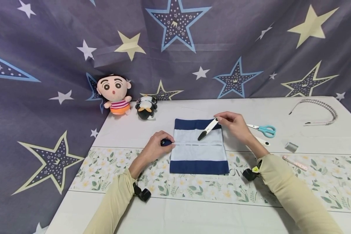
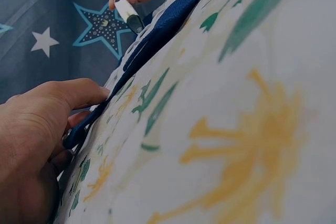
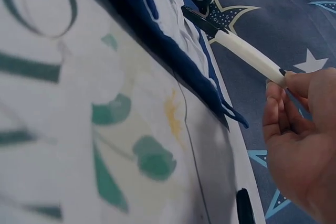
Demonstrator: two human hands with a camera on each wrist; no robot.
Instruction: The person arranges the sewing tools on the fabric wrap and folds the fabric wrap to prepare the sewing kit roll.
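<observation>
A square of pale blue cloth (image 1: 199,152) with navy bands along its top and bottom lies flat, a seam-like line crossing its middle. My left hand (image 1: 158,146) pinches the cloth's left edge at that line, thumb on top; a rounded navy bit (image 1: 165,142) shows between its fingers. In the left wrist view the left hand (image 2: 42,135) has the navy edge between thumb and fingers. Over the upper right of the cloth, my right hand (image 1: 234,125) holds a white pen-shaped tool (image 1: 209,128) by its end, dark tip slanting down to the left. Whether the tip touches the cloth, I cannot tell.
Blue-handled scissors (image 1: 266,130), a white piece with a black dot (image 1: 264,141), a grey thread spool (image 1: 291,147) and a pink strip-like item (image 1: 295,163) lie right. A headband (image 1: 324,110) lies at the far right. A doll (image 1: 117,94) and penguin toy (image 1: 146,107) sit back left.
</observation>
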